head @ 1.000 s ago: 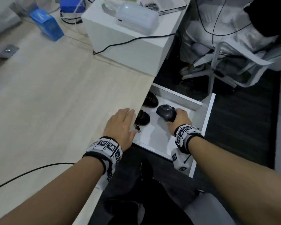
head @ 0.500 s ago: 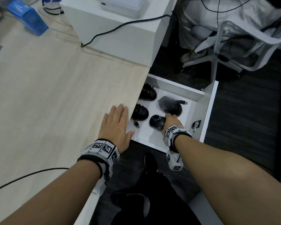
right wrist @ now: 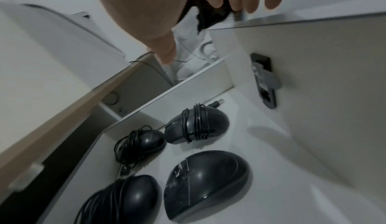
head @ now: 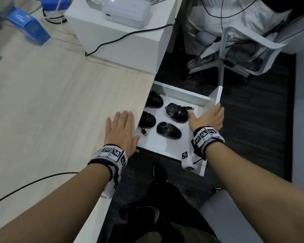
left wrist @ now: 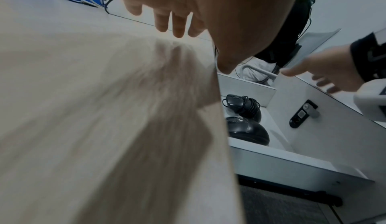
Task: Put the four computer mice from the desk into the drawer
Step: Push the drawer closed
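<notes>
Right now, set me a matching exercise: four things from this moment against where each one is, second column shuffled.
Things:
1. left hand
2. right hand
3. cordless mouse
4. blue box

Places:
A. near right part of the drawer floor
B. far left of the desk
C. flat on the desk edge beside the drawer
D. over the drawer's right wall

Pairs: 1-C, 2-D, 3-A, 4-B

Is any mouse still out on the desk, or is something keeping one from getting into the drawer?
Nothing visible blocks. All four mice lie inside the open drawer; no mouse shows on the desk. The right hand is at the drawer's front panel, holding nothing.
</notes>
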